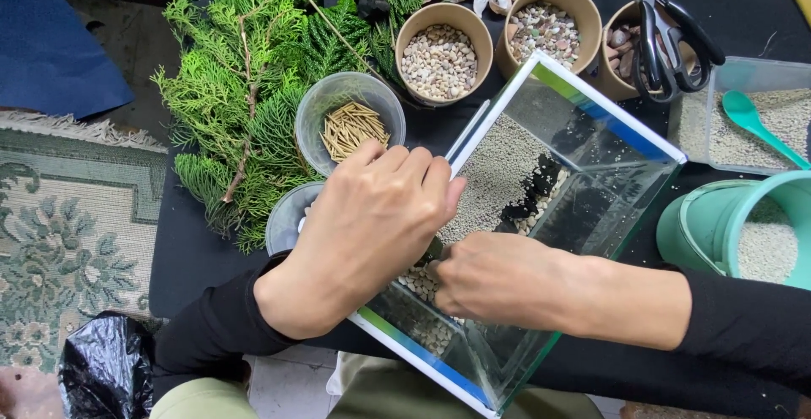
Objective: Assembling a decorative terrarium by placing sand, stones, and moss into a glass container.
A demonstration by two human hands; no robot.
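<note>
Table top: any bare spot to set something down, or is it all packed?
Bare black table shows along the left edge, between the green branches and the rug. A smaller patch lies top right past the scissors. The back row of pebble cups, the sand tray and the glass tank, where both hands work, are crowded.

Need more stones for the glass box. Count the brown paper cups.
3, in a row behind the glass tank: small pale pebbles, mixed pebbles, and brown stones partly hidden behind the scissors. More could sit out of frame.
</note>
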